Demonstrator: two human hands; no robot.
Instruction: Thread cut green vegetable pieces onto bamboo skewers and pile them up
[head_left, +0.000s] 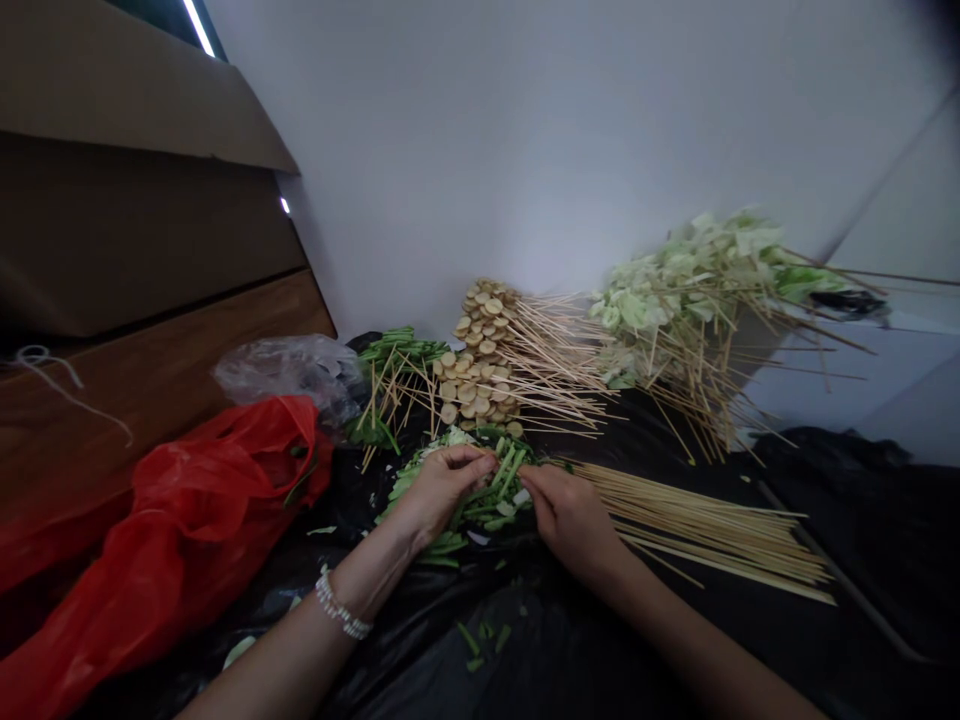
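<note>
My left hand (448, 488), with a beaded bracelet at the wrist, is closed in a pinch above a pile of cut green vegetables (495, 500). What its fingertips hold is too small to make out. Across from it, my right hand (574, 515) is closed too, its fingertips at the right edge of the greens; whatever they grip is hidden. Between the two hands lie short green stem pieces. Bare wooden skewers (705, 525) lie in a bundle right of my right hand.
Skewered round slices (480, 385) are stacked behind the greens, with skewered cabbage (675, 280) at the back right. Skewered green stems (401, 350), a clear bag (292, 370) and a red bag (202, 490) are left. Black plastic (570, 650) covers the surface; a white wall rises behind.
</note>
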